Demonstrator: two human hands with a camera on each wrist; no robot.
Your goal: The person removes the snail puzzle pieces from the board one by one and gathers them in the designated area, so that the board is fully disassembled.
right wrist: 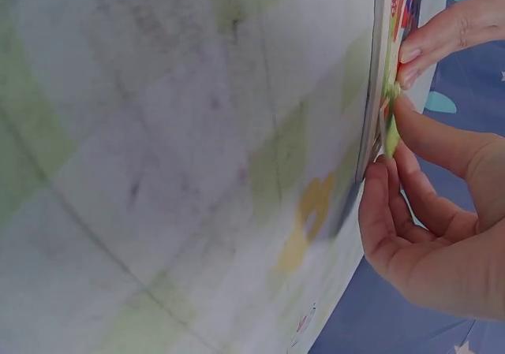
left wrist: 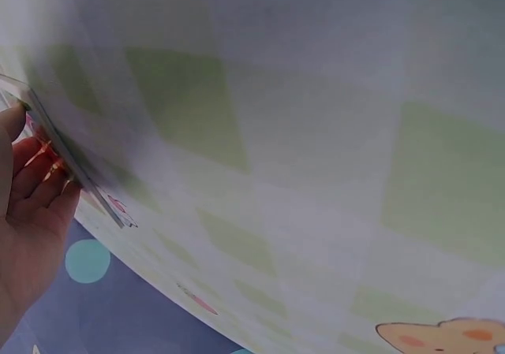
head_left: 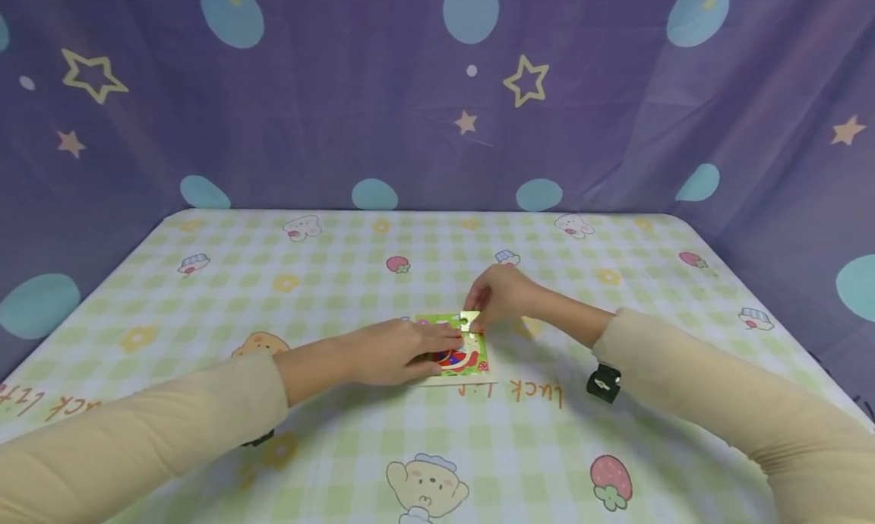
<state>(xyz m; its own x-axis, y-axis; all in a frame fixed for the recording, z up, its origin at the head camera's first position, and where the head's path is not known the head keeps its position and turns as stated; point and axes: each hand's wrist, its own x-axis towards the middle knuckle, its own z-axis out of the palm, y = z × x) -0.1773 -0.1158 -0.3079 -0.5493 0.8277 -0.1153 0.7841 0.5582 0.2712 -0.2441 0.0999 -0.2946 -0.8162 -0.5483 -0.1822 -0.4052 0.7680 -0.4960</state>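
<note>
A flat jigsaw puzzle (head_left: pixel 481 355) with a bright green and red picture lies in the middle of the table. My left hand (head_left: pixel 399 351) rests on it from the left, fingers stretched over the picture. At the far right corner, my right hand (head_left: pixel 504 295) pinches a light green puzzle piece (head_left: pixel 469 317). In the right wrist view, thumb and fingers of the right hand (right wrist: pixel 442 228) hold that piece (right wrist: pixel 392 133), tilted up at the board's edge. The left wrist view shows the left hand (left wrist: pixel 35 220) against the board (left wrist: pixel 67 153); its fingertips are partly hidden.
A white and green checked cloth (head_left: pixel 328 440) with printed cartoon figures covers the table (head_left: pixel 656 258). Behind it hangs a purple curtain (head_left: pixel 383 91) with stars and blue ovals. A small black device (head_left: pixel 604 383) sits at the right wrist.
</note>
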